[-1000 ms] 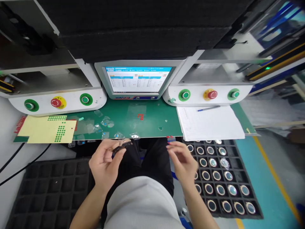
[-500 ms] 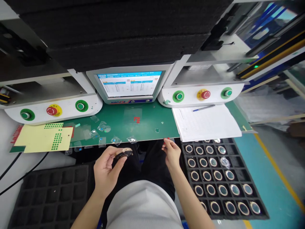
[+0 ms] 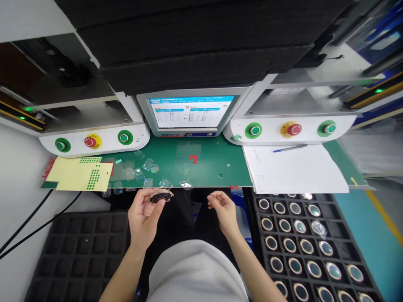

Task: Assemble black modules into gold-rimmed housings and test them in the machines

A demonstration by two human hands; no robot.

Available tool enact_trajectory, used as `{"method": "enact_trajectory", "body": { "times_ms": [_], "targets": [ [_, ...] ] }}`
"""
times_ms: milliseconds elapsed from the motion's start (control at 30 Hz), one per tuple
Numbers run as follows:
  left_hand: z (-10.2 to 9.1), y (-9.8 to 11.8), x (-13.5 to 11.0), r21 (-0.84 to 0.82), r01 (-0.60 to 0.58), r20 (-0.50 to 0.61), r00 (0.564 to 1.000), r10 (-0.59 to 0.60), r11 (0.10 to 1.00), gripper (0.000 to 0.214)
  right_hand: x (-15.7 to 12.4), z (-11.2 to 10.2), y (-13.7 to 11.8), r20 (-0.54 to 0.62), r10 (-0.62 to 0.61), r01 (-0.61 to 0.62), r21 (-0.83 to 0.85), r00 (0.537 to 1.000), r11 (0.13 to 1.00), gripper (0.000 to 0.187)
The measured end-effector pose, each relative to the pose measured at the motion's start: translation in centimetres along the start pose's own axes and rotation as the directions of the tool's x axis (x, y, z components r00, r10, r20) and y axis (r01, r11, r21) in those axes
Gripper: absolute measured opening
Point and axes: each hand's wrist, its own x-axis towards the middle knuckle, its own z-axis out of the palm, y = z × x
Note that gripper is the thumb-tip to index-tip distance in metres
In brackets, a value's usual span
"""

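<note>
My left hand [image 3: 143, 216] grips a round watch case [image 3: 161, 196] between thumb and fingers, in front of the table's near edge. The case is tilted, with its dark inner-patterned side toward me and a gold-toned rim. To its right, my right hand [image 3: 223, 209] is closed in a pinch, apart from the watch case; anything between its fingertips is too small to make out. Small red pieces [image 3: 233, 187] lie on the table edge just above the right hand. Several clear film scraps with blue dots [image 3: 165, 183] lie along the edge beyond the left hand.
A black tray [image 3: 345, 243] of round watch cases stands at right, another black tray [image 3: 85, 243] at left. Paper sheets [image 3: 296, 172] with a pen [image 3: 289, 148], yellow sticker sheets [image 3: 78, 174] and red stickers [image 3: 193, 158] lie on the green table [image 3: 214, 167]. Button panels flank a monitor [image 3: 192, 113].
The right hand has drawn away from the red pieces at the table edge, toward the left hand. The watch case has turned to show more of its dark face. The view has shifted.
</note>
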Motion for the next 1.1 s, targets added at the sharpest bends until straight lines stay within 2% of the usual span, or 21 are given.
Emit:
{"method": "enact_trajectory", "body": {
  "times_ms": [133, 267, 500, 633, 767, 867, 967, 1100],
  "targets": [
    [-0.8, -0.7, -0.1, -0.023, 0.061, -0.032, 0.998, -0.062, 0.998, 0.011, -2.2, 1.7, -1.8, 0.100, -0.086, 0.082, 0.043, 0.991, 0.996, 0.032],
    [-1.1, -1.1, -0.3, -0.042, 0.092, -0.023, 0.995, -0.093, 0.995, 0.010, -3.5, 1.9, -3.5, 0.127, -0.162, 0.154, 0.070, 0.979, 0.986, 0.029],
    [-0.3, 0.0, -1.3, -0.114, 0.186, 0.154, 0.974, -0.168, 0.976, 0.011, -6.3, 2.1, -5.2, 0.167, -0.285, 0.273, 0.096, 0.944, 0.957, 0.020],
    [0.8, 0.6, -1.8, -0.215, 0.349, 0.246, 0.923, -0.295, 0.912, 0.021, -7.6, 2.5, -6.4, 0.194, -0.321, 0.304, 0.117, 0.927, 0.946, 0.016],
    [2.2, 0.7, -1.9, -0.374, 0.573, 0.317, 0.818, -0.480, 0.729, 0.034, -8.2, 2.5, -7.3, 0.205, -0.361, 0.333, 0.158, 0.910, 0.930, 0.017],
    [2.9, 0.8, -2.0, -0.442, 0.649, 0.390, 0.761, -0.518, 0.619, 0.034, -8.5, 2.2, -7.6, 0.225, -0.378, 0.337, 0.200, 0.898, 0.920, 0.018],
    [3.2, 0.9, -2.1, -0.442, 0.671, 0.438, 0.740, -0.510, 0.595, 0.035, -8.7, 1.8, -7.6, 0.246, -0.381, 0.330, 0.227, 0.891, 0.916, 0.020],
    [3.3, 1.2, -2.2, -0.415, 0.651, 0.481, 0.750, -0.455, 0.635, 0.032, -9.0, 1.4, -7.6, 0.261, -0.379, 0.310, 0.270, 0.888, 0.912, 0.020]
  ]
}}
